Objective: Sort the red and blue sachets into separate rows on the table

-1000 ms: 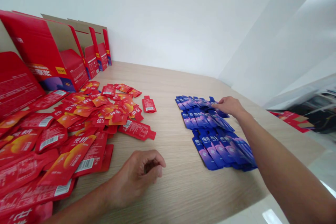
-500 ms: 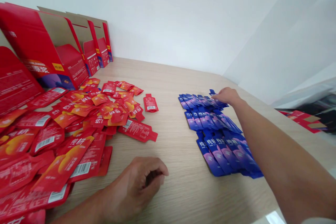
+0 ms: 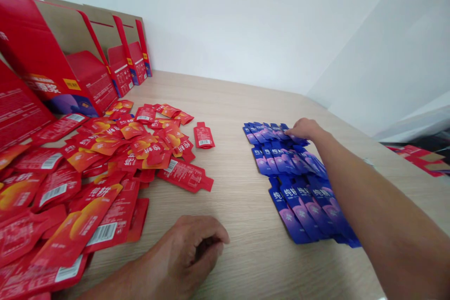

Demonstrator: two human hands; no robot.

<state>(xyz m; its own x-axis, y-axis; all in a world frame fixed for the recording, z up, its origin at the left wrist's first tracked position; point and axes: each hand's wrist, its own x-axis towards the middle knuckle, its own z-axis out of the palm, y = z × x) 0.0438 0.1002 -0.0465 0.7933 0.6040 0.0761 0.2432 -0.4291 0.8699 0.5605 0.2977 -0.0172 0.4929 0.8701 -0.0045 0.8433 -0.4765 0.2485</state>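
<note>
Blue pouches (image 3: 298, 183) lie in three overlapping rows on the right part of a wooden table (image 3: 239, 112). My right hand (image 3: 305, 129) reaches to the far row and presses its curled fingers on the rightmost blue pouch there. My left hand (image 3: 186, 253) rests near the table's front edge, fingers curled loosely with nothing seen in them. A loose heap of red pouches (image 3: 98, 173) spreads over the left half. One red pouch (image 3: 203, 136) lies apart, between the heap and the blue rows.
Open red cardboard boxes (image 3: 70, 70) stand in a row along the left back of the table. More flat red cartons (image 3: 422, 161) lie beyond the table's right edge. White walls close the back and right.
The view has shifted a little. My right hand lifted a blue pouch at the far row's right end, then set it down onto the row. My left hand stayed put.
</note>
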